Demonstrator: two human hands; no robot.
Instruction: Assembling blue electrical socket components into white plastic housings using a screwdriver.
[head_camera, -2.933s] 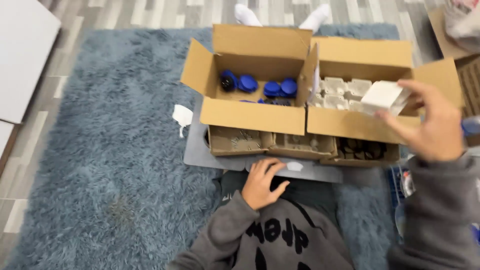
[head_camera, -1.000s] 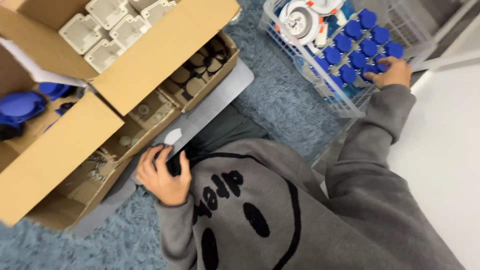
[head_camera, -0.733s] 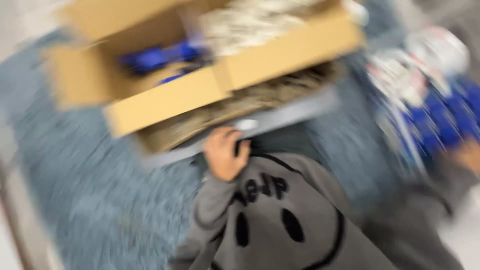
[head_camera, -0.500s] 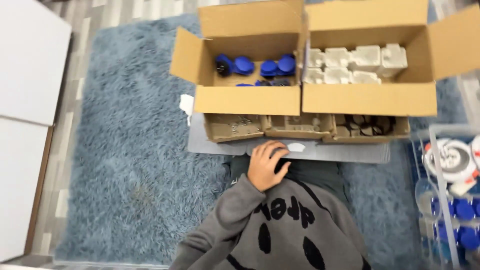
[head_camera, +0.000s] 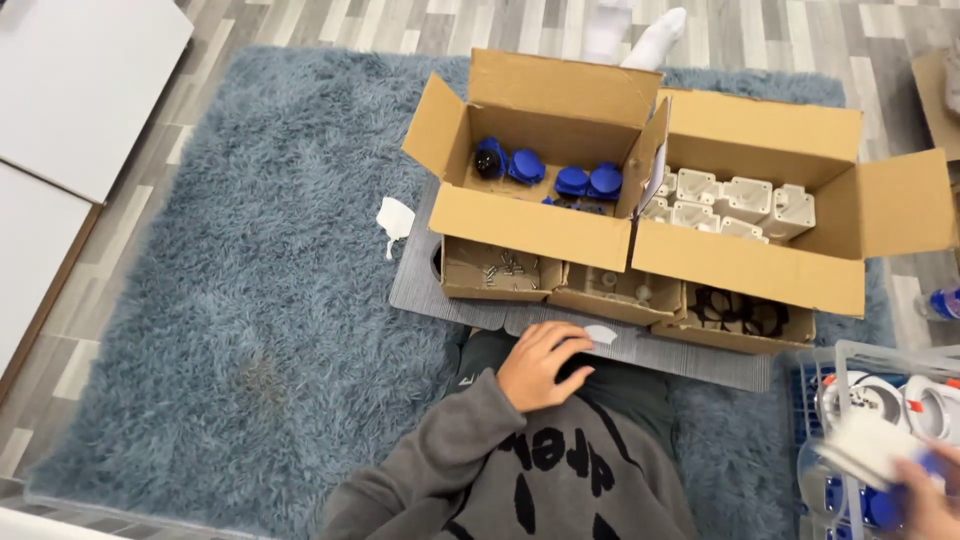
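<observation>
From the head camera, the right hand (head_camera: 925, 505) sits at the near right corner of the scene, only partly in frame, fingers closed on a white part (head_camera: 868, 447) held just over the clear plastic basket (head_camera: 850, 352). The part is blurred; its long axis seems to run left-right, tilted. The open box of white parts (head_camera: 760, 262) lies far and slightly left of that hand, so the right hand is much the nearer one to it. The left hand (head_camera: 540, 365) rests loosely curled, holding nothing, on the lap at the near edge of the grey board (head_camera: 425, 285), beside a small white piece (head_camera: 601, 334). The box of blue caps (head_camera: 540, 225) stands far-left of the white one.
</observation>
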